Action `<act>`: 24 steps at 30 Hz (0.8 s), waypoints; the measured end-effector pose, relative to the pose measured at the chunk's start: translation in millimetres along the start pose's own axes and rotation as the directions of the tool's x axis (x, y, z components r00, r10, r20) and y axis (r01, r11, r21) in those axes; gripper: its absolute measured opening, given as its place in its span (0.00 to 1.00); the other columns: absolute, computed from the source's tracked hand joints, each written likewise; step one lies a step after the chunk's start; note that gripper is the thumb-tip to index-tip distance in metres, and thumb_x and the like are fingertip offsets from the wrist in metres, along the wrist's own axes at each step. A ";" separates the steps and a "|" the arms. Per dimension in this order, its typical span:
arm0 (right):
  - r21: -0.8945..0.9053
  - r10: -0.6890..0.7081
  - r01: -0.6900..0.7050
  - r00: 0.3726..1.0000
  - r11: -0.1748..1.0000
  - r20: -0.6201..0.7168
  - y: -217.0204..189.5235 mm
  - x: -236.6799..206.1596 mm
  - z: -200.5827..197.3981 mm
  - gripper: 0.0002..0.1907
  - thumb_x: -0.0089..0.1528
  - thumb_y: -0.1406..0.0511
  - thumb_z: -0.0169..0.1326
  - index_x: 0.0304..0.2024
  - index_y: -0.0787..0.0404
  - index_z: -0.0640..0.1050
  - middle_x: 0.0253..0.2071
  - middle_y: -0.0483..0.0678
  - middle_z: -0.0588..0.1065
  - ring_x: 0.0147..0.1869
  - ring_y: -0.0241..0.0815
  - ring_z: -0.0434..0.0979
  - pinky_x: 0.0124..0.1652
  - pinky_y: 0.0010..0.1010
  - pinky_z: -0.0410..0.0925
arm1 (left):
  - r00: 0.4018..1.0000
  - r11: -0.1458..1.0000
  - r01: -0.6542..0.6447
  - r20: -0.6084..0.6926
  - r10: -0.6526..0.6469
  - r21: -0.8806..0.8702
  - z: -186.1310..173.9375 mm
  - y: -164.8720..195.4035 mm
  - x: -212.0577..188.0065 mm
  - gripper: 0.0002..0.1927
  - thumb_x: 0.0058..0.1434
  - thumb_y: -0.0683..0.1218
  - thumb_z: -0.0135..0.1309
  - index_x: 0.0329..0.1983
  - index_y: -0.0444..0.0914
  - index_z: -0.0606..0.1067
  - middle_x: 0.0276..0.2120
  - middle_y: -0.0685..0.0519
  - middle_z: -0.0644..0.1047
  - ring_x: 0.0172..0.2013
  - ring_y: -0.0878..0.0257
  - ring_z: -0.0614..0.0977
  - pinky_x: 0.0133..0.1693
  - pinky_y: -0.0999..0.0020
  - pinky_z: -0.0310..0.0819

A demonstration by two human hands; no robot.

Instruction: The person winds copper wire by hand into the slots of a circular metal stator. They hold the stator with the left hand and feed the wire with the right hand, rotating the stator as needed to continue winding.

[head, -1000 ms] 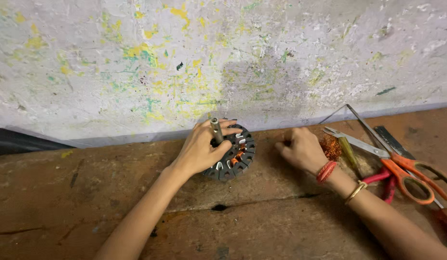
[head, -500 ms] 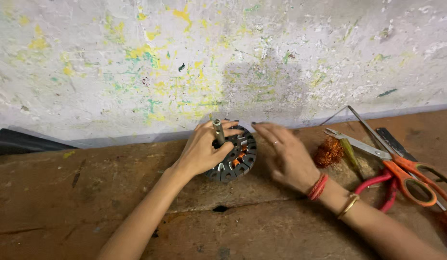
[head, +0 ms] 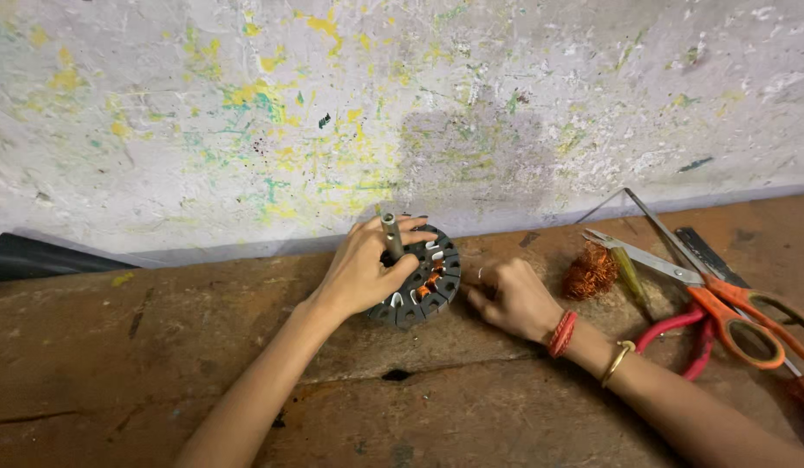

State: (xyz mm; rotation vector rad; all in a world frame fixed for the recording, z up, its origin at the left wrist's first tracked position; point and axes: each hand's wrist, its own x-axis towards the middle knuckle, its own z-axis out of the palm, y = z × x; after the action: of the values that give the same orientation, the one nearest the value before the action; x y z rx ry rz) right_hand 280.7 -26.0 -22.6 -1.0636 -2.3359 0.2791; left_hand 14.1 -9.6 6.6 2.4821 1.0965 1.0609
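- The left hand [head: 363, 270] lies on the left part of a dark ring-shaped motor stator [head: 422, 279], fingers curled over it and closed around a short grey metal rod [head: 390, 236] that stands upright between thumb and fingers.
- The hand covers the left third of the stator; whether the rod's lower end sits in the stator's centre hole cannot be seen.
- The right hand [head: 514, 296] rests on the wooden worktop [head: 471, 407] just right of the stator, fingers curled inward, knuckles up. It seems to hold nothing, though the palm side is hidden; whether its fingertips touch the stator's rim is hard to tell.
- The stator lies flat on the worktop, close to the paint-spattered wall [head: 402, 113], with bits of copper winding showing in its slots.
- Red bangles [head: 561, 333] and a gold bangle [head: 618, 362] sit on the right wrist.
- A tangle of copper wire [head: 589, 270] lies near the right hand, a yellow-green handled tool [head: 629, 277] beside it.
- Further right lie orange-handled scissors [head: 731, 312] and red-handled pliers [head: 688, 334], partly under the scissors and the forearm.
- A dark object [head: 46, 260] at the far left is cut off by the edge.
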 end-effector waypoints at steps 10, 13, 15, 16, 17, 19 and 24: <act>-0.060 -0.272 0.269 0.961 0.961 -0.047 -5.8 -2.4 -16.5 0.06 0.52 0.65 0.64 0.30 0.58 0.87 0.20 0.49 0.81 0.12 0.38 0.71 0.16 0.31 0.64 | 0.999 0.998 0.044 -0.004 -0.044 -0.043 -5.5 8.8 -0.3 0.20 0.53 0.46 0.48 0.45 0.37 0.84 0.54 0.46 0.80 0.59 0.49 0.78 0.65 0.41 0.59; -0.040 -0.309 0.306 0.943 0.951 -0.127 -11.7 -1.7 -22.3 0.04 0.51 0.65 0.64 0.27 0.58 0.86 0.19 0.49 0.79 0.14 0.38 0.72 0.17 0.31 0.64 | 0.997 0.997 -0.069 -0.030 0.068 -0.033 -8.5 11.0 -0.2 0.14 0.56 0.45 0.50 0.18 0.35 0.78 0.55 0.49 0.82 0.61 0.51 0.80 0.65 0.45 0.64; -0.052 -0.305 0.300 0.938 0.952 -0.164 -15.6 -2.7 -25.3 0.04 0.50 0.64 0.65 0.24 0.59 0.84 0.16 0.49 0.76 0.15 0.40 0.71 0.18 0.32 0.63 | 1.000 0.999 -0.021 -0.020 0.020 -0.032 -8.7 13.1 -0.1 0.13 0.55 0.45 0.50 0.21 0.34 0.81 0.55 0.49 0.82 0.60 0.51 0.80 0.65 0.46 0.65; -0.066 -0.295 0.288 0.940 0.955 -0.171 -17.2 -2.8 -26.2 0.06 0.49 0.64 0.66 0.21 0.60 0.83 0.15 0.50 0.74 0.15 0.42 0.71 0.18 0.33 0.62 | 1.000 0.999 0.003 -0.015 -0.004 -0.032 -8.6 14.0 0.0 0.13 0.54 0.45 0.50 0.22 0.33 0.82 0.55 0.49 0.82 0.59 0.52 0.80 0.65 0.46 0.65; -0.080 -0.285 0.275 0.942 0.958 -0.178 -18.4 -2.5 -26.8 0.08 0.49 0.64 0.66 0.19 0.60 0.82 0.14 0.51 0.73 0.15 0.43 0.70 0.18 0.34 0.61 | 1.000 0.999 0.005 -0.019 -0.006 -0.043 -8.5 14.4 0.1 0.12 0.54 0.45 0.50 0.27 0.34 0.82 0.55 0.48 0.81 0.59 0.51 0.80 0.65 0.45 0.65; -0.083 -0.309 0.298 0.928 0.951 -0.210 -20.1 -2.5 -28.5 0.07 0.49 0.65 0.66 0.19 0.60 0.82 0.13 0.50 0.72 0.14 0.43 0.70 0.18 0.34 0.61 | 1.000 0.998 0.007 -0.026 -0.009 -0.065 -7.9 14.9 0.5 0.15 0.54 0.45 0.50 0.38 0.36 0.83 0.55 0.46 0.79 0.58 0.50 0.79 0.64 0.44 0.63; -0.092 -0.363 0.351 0.900 0.932 -0.240 -20.2 0.7 -32.3 0.05 0.50 0.66 0.64 0.20 0.60 0.83 0.13 0.48 0.72 0.14 0.39 0.70 0.18 0.32 0.62 | 1.000 1.000 0.005 -0.001 -0.005 -0.030 -5.6 10.7 2.5 0.16 0.55 0.43 0.49 0.12 0.36 0.76 0.55 0.49 0.81 0.60 0.53 0.79 0.66 0.42 0.60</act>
State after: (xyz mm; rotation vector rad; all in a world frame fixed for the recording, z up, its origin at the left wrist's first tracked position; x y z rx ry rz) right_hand 285.8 -40.1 12.4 -0.6260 -2.2544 -0.0503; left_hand 17.2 -15.6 16.9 2.4547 1.0782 1.0695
